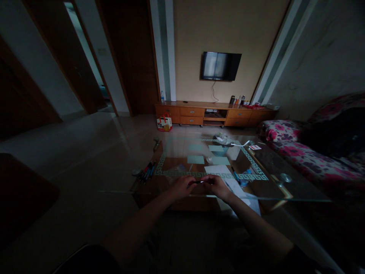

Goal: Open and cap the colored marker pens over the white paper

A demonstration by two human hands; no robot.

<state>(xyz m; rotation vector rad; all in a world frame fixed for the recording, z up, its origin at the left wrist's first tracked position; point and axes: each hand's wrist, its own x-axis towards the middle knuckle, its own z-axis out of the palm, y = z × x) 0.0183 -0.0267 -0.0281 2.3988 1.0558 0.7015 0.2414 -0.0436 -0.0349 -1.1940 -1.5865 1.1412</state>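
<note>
Head view: pen (197, 182) spans between left hand (180, 187) and right hand (217, 186).

We are in a home living room, dimly lit. At twelve o'clock a flat television (220, 66) hangs on a tan wall above a long low wooden cabinet (213, 113) with drawers. At three o'clock a sofa (310, 152) wears a pink floral cover. We sit at a glass-topped coffee table (273, 167), with polished floor tiles (85, 152) spreading toward dark wooden doors (128, 57) at ten o'clock.
</note>
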